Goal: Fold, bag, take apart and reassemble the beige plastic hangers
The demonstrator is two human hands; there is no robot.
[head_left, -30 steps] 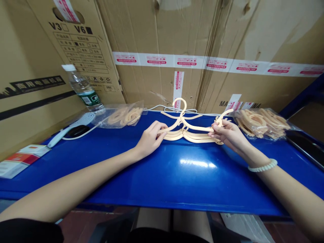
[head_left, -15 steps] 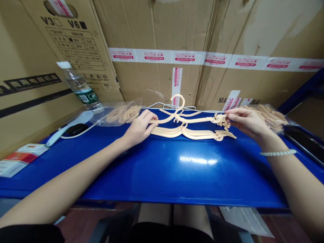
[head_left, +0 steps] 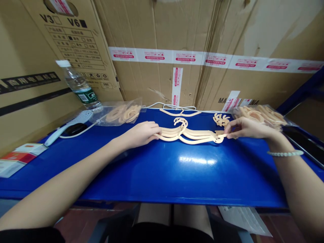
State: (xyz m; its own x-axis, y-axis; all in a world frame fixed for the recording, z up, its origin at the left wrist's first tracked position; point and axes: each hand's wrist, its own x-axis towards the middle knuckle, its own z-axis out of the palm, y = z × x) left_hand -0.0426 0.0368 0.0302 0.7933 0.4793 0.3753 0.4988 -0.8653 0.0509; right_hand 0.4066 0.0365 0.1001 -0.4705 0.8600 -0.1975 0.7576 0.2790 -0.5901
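Note:
A beige clothes hanger (head_left: 196, 142) lies at the front of a row of several matching hangers (head_left: 197, 133) on the blue table. At its left end, my left hand (head_left: 144, 132) pinches the arm between thumb and fingers. My right hand (head_left: 244, 128) grips the tip at the other end, beyond a small round joint. The hooks bunch together at the middle of the row. Behind the row lies a separate hanger (head_left: 172, 113). A small heap of curved beige pieces (head_left: 220, 119) sits just left of my right hand.
Clear bags of beige parts lie at left (head_left: 126, 113) and right (head_left: 268, 114). On the left stand a water bottle (head_left: 82, 89), a hairbrush (head_left: 68, 126) and a red-white box (head_left: 21, 158). A dark phone (head_left: 305, 145) lies right. Cardboard boxes (head_left: 157, 30) wall the back.
Both hands have brought the hanger down and toward me, from upright above the row to lying against its front. The heap and the hanger behind are now uncovered.

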